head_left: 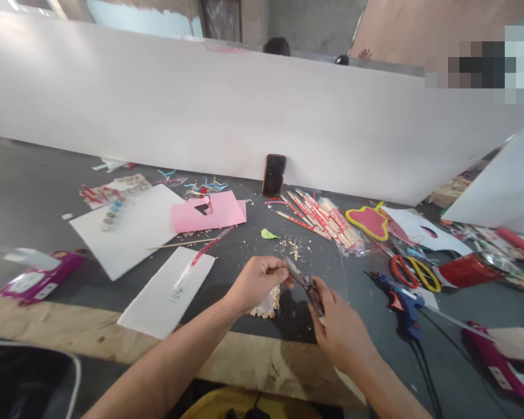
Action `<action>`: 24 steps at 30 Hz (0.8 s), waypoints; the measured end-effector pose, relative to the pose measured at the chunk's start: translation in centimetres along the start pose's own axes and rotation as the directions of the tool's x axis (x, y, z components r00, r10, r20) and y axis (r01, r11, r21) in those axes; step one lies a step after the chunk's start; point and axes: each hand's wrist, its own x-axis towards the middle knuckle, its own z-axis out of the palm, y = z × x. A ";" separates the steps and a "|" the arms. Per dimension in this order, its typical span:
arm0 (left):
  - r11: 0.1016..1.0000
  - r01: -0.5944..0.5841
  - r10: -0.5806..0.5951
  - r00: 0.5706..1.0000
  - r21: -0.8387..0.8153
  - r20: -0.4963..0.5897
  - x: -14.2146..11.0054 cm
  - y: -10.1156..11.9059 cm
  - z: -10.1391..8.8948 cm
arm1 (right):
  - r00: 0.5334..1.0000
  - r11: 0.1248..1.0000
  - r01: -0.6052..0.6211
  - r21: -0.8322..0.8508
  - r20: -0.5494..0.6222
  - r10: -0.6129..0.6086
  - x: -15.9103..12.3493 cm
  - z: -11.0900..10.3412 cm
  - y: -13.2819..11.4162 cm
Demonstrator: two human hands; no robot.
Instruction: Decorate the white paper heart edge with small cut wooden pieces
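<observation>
Metal snips [304,283] are gripped by the handles in the curled right hand [341,329] above the worktop [244,256] near its front edge, blades angled toward the nearly closed left hand [257,284], though what it pinches cannot be told.

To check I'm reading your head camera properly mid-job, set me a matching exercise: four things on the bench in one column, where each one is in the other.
Things:
1. metal snips
2. blue hot glue gun
3. phone
4. pink paper

Places:
A. lying partly over a white card
B. leaning against a white panel
C. lying on the dark tabletop right of the hands
D. gripped in the right hand

Pairs: 1-D, 2-C, 3-B, 4-A.
</observation>
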 end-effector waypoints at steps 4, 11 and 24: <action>0.996 -0.038 0.040 0.999 0.084 -0.029 0.5 -1.0 0.2 | 0.997 0.998 -0.057 0.016 0.043 0.057 0.3 0.0 0.1; 0.965 -0.094 0.117 0.990 0.243 -0.081 0.2 -0.8 0.4 | 0.999 0.999 -0.037 0.023 0.025 0.036 0.3 -0.3 0.1; 1.000 0.010 -0.010 0.999 -0.010 0.032 -0.6 1.4 0.1 | 0.999 1.000 0.022 0.017 -0.036 -0.021 0.1 -1.0 -0.4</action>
